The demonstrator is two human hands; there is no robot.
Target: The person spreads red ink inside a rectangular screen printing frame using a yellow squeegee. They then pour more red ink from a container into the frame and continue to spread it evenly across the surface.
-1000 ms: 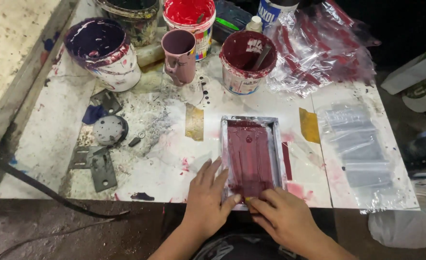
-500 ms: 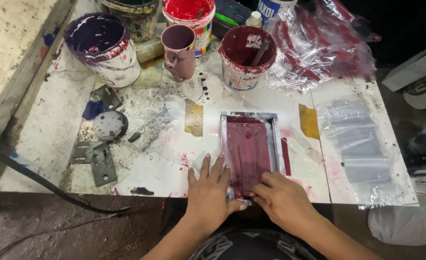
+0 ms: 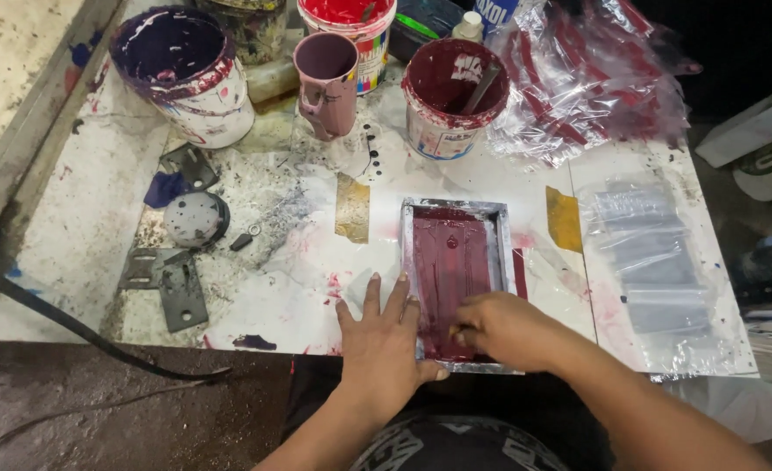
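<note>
Your left hand (image 3: 384, 336) lies flat, fingers spread, pinning the small metal frame (image 3: 456, 283) at the table's (image 3: 72, 253) near edge. Your right hand (image 3: 501, 330) is curled inside it; what it grips I cannot tell. Dark red ink already coats the screen. The maroon ink tub (image 3: 449, 100) and clear plastic bags (image 3: 647, 270) sit close by.

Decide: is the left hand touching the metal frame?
Touching. The head view shows the left hand flat on the table, its thumb and palm edge pressed against the frame at its near-left corner.
</note>
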